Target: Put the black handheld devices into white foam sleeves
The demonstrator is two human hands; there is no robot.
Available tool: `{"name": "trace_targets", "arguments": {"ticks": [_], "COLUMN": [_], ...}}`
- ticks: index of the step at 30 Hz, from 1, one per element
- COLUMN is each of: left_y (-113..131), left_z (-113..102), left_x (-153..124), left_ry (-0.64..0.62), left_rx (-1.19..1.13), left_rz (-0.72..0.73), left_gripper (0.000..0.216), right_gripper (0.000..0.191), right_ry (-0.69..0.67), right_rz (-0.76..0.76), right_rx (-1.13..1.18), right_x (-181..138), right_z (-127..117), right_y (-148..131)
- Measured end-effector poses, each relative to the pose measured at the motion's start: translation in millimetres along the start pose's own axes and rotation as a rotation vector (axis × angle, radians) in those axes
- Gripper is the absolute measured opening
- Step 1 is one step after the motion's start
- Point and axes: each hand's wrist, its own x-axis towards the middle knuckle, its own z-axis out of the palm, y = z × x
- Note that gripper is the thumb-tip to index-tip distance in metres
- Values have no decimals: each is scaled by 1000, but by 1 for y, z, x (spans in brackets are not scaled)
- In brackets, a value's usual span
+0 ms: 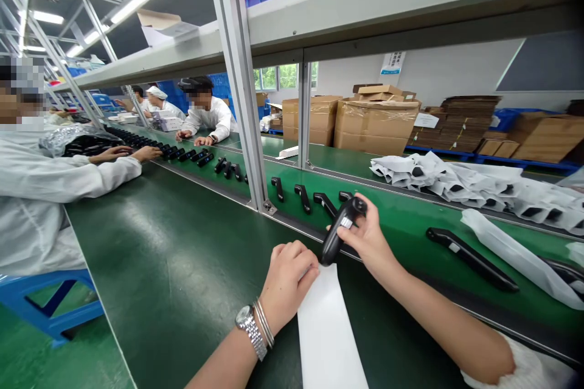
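Black plastic, glossy and rounded, makes up the device (334,242) that the right hand (367,234) grips between thumb and fingers, raised over the near border of the green belt (401,243). The left hand (289,279) is beside it, fingers curled together at the upper end of a flat white sleeve (331,334) lying on the dark green counter (182,267); whether those fingers pinch the sleeve or merely rest against it, I cannot tell.

The likeliest trouble, I judge, is a slip: the casing looks smooth, and the right hand has it mainly near its upper, bent end, so the lower body could swing or drop onto the counter's edge. The sleeve looks thin and light; if the left hand bears on it unevenly, it could crease or slide. The thumb lies right by the pale label (347,222), so rubbing might smudge or lift it. An arm swept too far toward the belt could knock the long black piece (472,260) or the row of smaller devices (303,199). The metal bracelets (264,323) on the left wrist might scratch a casing brought against them.

The held device is tilted, neither upright nor flat. Its long axis runs from the bent head at upper right down to lower left, the rounded tail pointing toward the left hand's fingertips and the sleeve's upper end. Whether tail and sleeve touch is unclear.
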Motion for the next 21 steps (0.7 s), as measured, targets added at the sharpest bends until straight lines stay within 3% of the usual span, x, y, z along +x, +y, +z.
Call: {"name": "trace_targets", "arguments": {"ticks": [3, 7, 10, 12, 14, 16, 18, 21], "left_y": [3, 4, 0, -4, -9, -15, -19, -22], "left_z": [-1, -1, 0, 0, -2, -4, -6, -7], "left_x": [-2, -6, -5, -3, 0, 1, 1, -1], "left_ry": [28, 148, 290, 308, 265, 196, 104, -62], "left_rx": [-73, -195, -288, -324, -300, -195, -69, 36], "left_rz": [-18, -46, -104, -150, -192, -237, -294, -350], "left_gripper": [12, 18, 19, 17, 18, 18, 15, 20], "right_gripper": [71, 31, 33, 33, 35, 37, 34, 29], "right_ry": [-90, -259, -501, -554, -394, -121, 100, 277], "right_rz": [52, 88, 256, 388, 403, 289, 107, -75], "right_rx": [-8, -188, -145, -22, 13, -123, -449, -1235], "right_x": [-8, -24, -38, -39, -30, -12, 10, 38], "right_z": [13, 24, 35, 37, 27, 1, -37, -93], "right_y": [12, 22, 21, 14, 2, -14, -30, -42]}}
